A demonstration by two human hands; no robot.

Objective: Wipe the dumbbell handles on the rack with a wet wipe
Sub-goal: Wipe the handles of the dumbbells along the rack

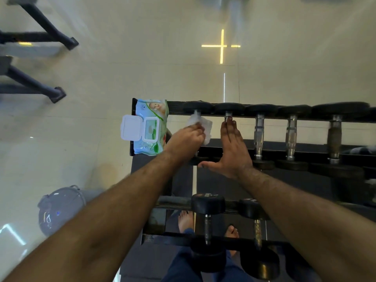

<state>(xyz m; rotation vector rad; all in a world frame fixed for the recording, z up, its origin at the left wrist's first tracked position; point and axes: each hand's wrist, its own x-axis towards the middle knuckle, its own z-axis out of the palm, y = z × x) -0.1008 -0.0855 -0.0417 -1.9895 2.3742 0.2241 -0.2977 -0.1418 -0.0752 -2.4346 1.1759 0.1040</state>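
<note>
A black dumbbell rack (317, 152) carries a top row of dumbbells with metal handles. My left hand (186, 140) grips a white wet wipe (200, 124) wrapped round the handle of the leftmost dumbbell (197, 107). My right hand (234, 147) lies flat, fingers straight, along the handle of the second dumbbell (228, 109) and hides most of it. Three more dumbbells stand to the right, the nearest (258, 135) with its handle bare. A blue-green wet wipe pack (149, 127) lies on the rack's left end with its white lid flipped open.
A lower rack tier holds two more dumbbells (207, 218), and bare feet show beneath it. A pale round bin (61, 208) stands on the glossy tile floor at the left. Dark metal frame legs (50, 92) reach in from the upper left.
</note>
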